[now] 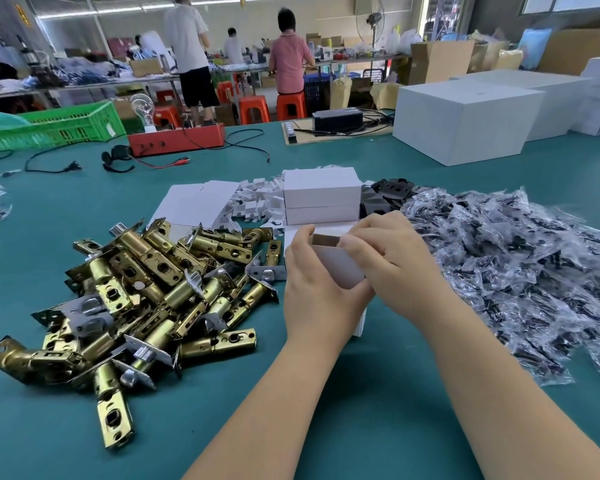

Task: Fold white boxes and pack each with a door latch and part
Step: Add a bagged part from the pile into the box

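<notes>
Both hands are up over the green desk (222, 410) with a small white box (336, 261) between them: the left hand (312, 289) grips its side, the right hand (392, 258) pinches the open end. Brass door latches (146, 289) lie heaped just left, bagged parts (516, 265) right.

Teal worktable (222, 427); orange stools (253, 109) behind; ceiling strip lights (94, 10); standing fan (373, 20).

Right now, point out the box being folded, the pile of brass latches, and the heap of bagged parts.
Box being folded (340, 263), head view, its white side panel.
Brass latches (146, 289), head view, middle of the pile.
Bagged parts (520, 265), head view, middle of the heap.
</notes>
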Motion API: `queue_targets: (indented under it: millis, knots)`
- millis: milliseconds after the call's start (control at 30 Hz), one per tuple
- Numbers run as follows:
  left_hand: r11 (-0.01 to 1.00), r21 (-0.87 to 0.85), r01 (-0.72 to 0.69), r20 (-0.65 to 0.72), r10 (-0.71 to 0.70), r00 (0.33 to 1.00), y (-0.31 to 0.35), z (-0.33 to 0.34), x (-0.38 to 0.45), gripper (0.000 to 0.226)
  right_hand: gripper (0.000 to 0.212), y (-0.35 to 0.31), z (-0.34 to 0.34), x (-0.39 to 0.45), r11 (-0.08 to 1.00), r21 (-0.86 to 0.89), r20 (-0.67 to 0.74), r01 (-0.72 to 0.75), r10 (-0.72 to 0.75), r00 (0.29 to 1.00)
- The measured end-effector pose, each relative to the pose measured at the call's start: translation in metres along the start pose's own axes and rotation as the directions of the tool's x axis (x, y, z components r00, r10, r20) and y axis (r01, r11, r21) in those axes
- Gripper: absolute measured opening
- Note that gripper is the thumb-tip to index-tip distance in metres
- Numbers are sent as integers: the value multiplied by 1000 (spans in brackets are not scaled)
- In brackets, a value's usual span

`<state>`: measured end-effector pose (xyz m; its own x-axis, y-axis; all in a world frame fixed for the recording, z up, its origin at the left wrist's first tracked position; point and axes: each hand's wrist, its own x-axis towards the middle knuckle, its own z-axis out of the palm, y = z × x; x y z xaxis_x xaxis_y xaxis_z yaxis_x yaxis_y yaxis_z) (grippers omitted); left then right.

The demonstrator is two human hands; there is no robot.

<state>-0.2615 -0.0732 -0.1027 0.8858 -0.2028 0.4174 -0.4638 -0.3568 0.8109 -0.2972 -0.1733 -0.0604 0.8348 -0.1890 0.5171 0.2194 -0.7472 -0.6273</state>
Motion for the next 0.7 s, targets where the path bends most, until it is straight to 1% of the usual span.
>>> queue_targets:
  millis: [100, 167, 233, 267, 300, 367, 400, 467, 500, 533, 567, 600, 633, 667, 700]
  knots:
    - [1000, 4, -27, -26, 27, 999, -2, 1, 0, 92, 44, -1, 3, -1, 1000, 17, -24, 21, -21, 999]
    - [999, 13, -41, -35, 41, 999, -3, 1, -1, 93, 50, 2, 5, 0, 1000, 9, -104, 16, -15, 994]
    - [998, 9, -61, -36, 62, 997, -4, 1, -1, 93, 36, 9, 5, 5, 999, -10, -212, -45, 42, 976]
    - [997, 1, -78, -23, 78, 997, -5, 1, 0, 89, 29, 15, 4, 8, 993, -33, -224, -110, 100, 969]
    - [996, -4, -92, -1, 92, 996, -5, -1, 1, 81, 26, 23, 2, 11, 979, -70, -196, -189, 172, 965]
    - [995, -12, -96, 29, 97, 995, -7, -6, 5, 56, 28, 39, -4, 14, 934, -144, -105, -326, 314, 944]
    - [996, -19, -89, 27, 89, 996, -9, -9, 9, 45, 28, 46, -8, 14, 915, -157, -90, -371, 361, 928]
    - [997, -34, -76, 21, 76, 997, -13, -16, 15, 32, 31, 55, -13, 14, 885, -203, -128, -418, 399, 908]
    - [996, -36, -80, 26, 81, 996, -14, -19, 17, 28, 31, 59, -14, 13, 868, -265, -117, -419, 403, 908]
    - [995, -30, -99, 26, 100, 995, -15, -21, 19, 24, 30, 61, -13, 13, 839, -362, -52, -407, 418, 907]
    - [992, -22, -126, 16, 127, 992, -16, -23, 21, 19, 29, 62, -10, 14, 794, -483, 43, -369, 443, 896]
    - [988, -16, -152, -2, 152, 988, -16, -24, 22, 17, 33, 63, -6, 13, 741, -595, 138, -309, 474, 870]
    - [985, -13, -169, -19, 169, 985, -16, -25, 22, 17, 39, 63, -1, 13, 698, -670, 198, -255, 499, 844]
    - [984, -14, -180, -30, 179, 983, -16, -25, 23, 17, 45, 63, 3, 12, 675, -699, 222, -236, 519, 826]
    - [983, -16, -185, -37, 185, 982, -17, -24, 22, 17, 47, 63, 5, 11, 673, -698, 216, -245, 524, 824]
